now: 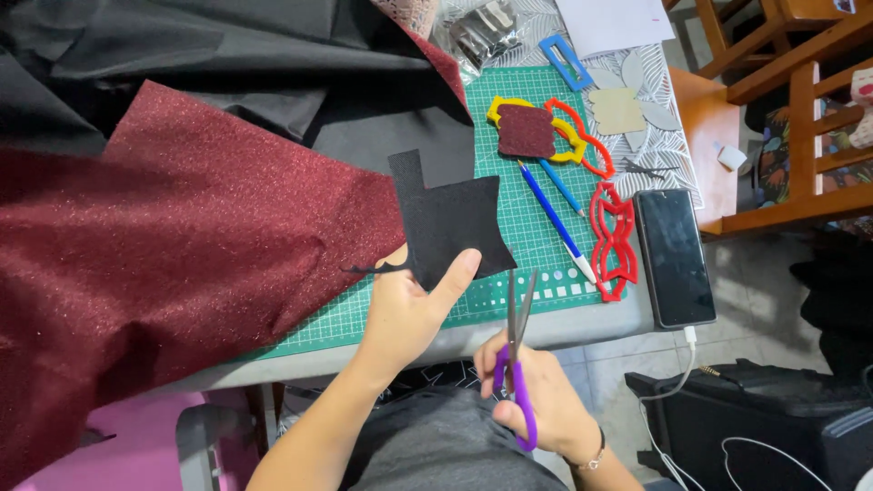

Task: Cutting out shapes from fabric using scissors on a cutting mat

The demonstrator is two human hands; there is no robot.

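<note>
A large dark red glitter fabric (155, 264) drapes over the left of the counter (582, 320), partly covering a green cutting mat (527, 227). Near the mat's front edge, the left hand (409, 309) pinches a black fabric piece (450, 223) with its thumb on top. Just right and nearer, the right hand (536, 395) grips purple-handled scissors (518, 355), blades slightly parted, pointing toward the piece.

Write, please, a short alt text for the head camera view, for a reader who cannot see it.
Seen from above, a person's left hand holds a piece of black fabric over a green cutting mat, while the right hand holds purple-handled scissors just below it. Dark red glittery fabric covers the left side of the table.
</note>
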